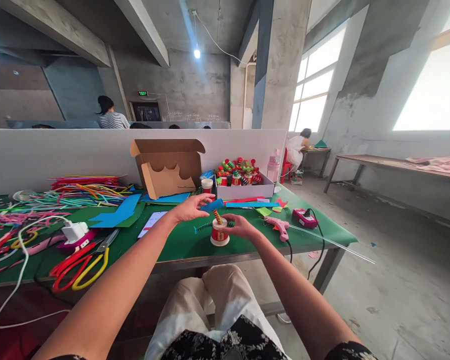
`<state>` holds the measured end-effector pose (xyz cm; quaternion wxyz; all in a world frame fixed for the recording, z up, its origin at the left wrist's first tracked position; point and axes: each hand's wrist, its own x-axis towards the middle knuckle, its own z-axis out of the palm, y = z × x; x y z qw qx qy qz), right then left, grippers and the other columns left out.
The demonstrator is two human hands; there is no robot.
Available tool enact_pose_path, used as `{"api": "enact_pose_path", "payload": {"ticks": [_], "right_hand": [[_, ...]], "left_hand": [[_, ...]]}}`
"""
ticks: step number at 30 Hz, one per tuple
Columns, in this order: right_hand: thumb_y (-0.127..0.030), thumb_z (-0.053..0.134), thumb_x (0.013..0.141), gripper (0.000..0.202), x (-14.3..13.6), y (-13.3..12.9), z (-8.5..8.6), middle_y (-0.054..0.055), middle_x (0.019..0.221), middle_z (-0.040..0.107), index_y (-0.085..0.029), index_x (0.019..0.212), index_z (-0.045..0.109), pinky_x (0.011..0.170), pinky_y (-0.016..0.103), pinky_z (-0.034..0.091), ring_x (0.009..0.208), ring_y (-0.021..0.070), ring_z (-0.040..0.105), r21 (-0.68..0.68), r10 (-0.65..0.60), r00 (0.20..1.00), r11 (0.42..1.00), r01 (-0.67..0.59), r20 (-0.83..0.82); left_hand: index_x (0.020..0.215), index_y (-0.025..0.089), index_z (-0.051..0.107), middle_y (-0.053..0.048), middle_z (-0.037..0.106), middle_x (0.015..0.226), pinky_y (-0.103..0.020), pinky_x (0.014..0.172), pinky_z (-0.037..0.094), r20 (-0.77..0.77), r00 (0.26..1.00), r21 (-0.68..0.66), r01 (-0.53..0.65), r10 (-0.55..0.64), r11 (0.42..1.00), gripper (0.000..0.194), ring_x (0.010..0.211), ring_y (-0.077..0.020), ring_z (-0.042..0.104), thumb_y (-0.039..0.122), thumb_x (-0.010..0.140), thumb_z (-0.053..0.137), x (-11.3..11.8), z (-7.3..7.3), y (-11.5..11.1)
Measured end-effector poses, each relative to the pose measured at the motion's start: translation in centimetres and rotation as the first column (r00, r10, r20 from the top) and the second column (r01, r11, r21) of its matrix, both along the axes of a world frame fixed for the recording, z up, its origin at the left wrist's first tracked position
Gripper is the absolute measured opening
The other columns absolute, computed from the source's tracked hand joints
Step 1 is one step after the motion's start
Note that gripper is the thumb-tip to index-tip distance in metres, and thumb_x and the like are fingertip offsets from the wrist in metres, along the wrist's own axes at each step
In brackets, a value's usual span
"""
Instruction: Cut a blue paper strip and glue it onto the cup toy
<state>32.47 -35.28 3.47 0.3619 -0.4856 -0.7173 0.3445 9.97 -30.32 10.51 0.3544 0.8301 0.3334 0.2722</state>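
A red and white paper cup (220, 235) stands upside down near the table's front edge. From its top rises a yellow and red folded paper spring (217, 217). A dark green paper spring (203, 227) sticks out from its left side. My left hand (192, 208) holds a blue paper roll (213, 205) between thumb and fingers, just above the tilted yellow and red spring. On the cup's right side, my right hand (241, 227) has its fingers curled against the cup, steadying it; the fingertips are partly hidden.
Right of the cup lie a pink glue gun (279, 228) and a purple power strip (304, 218). Scissors (105, 242), a phone (152, 223) and pipe cleaners (82, 197) lie leftward. Behind stand an open cardboard box (168, 165) and a white box (245, 192) of finished cup figures.
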Motion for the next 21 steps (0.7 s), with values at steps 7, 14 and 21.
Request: {"api": "enact_pose_path", "payload": {"ticks": [7, 14, 21], "right_hand": [[-0.044, 0.058, 0.091, 0.05, 0.5, 0.6, 2.6, 0.009, 0.129, 0.064, -0.024, 0.136, 0.055, 0.101, 0.039, 0.047, 0.118, 0.0226, 0.06, 0.164, -0.049, 0.972, 0.982, 0.088, -0.23], [-0.035, 0.058, 0.089, 0.044, -0.5, 0.8, 4.3, 0.002, 0.111, 0.071, -0.025, 0.132, 0.06, 0.083, 0.03, 0.053, 0.086, 0.0163, 0.067, 0.251, -0.01, 0.997, 0.968, 0.029, -0.076], [-0.029, 0.06, 0.086, 0.036, -1.0, 0.6, 3.7, 0.003, 0.099, 0.075, -0.022, 0.12, 0.069, 0.082, 0.034, 0.053, 0.085, 0.0202, 0.067, 0.276, -0.146, 0.988, 0.949, 0.155, -0.051]], "left_hand": [[0.118, 0.019, 0.066, -0.009, 0.071, 0.117, -0.044, 0.099, 0.047, 0.083, 0.996, 0.014, 0.028, -0.029, 1.0, 0.056, 0.115, -0.0294, 0.061, 0.035, 0.064, 0.073, 0.7, -0.4, 0.1], [0.11, 0.019, 0.066, -0.009, 0.073, 0.108, -0.044, 0.094, 0.05, 0.203, 0.979, 0.013, -0.007, 0.005, 1.0, 0.052, 0.106, -0.0291, 0.065, 0.039, 0.064, 0.078, 2.2, -0.8, 0.1], [0.122, 0.019, 0.056, -0.011, 0.066, 0.121, -0.042, 0.096, 0.049, 0.347, 0.93, -0.156, -0.075, 0.126, 0.985, 0.073, 0.109, -0.0246, 0.063, 0.044, 0.06, 0.083, 1.4, -2.8, -0.5]]}}
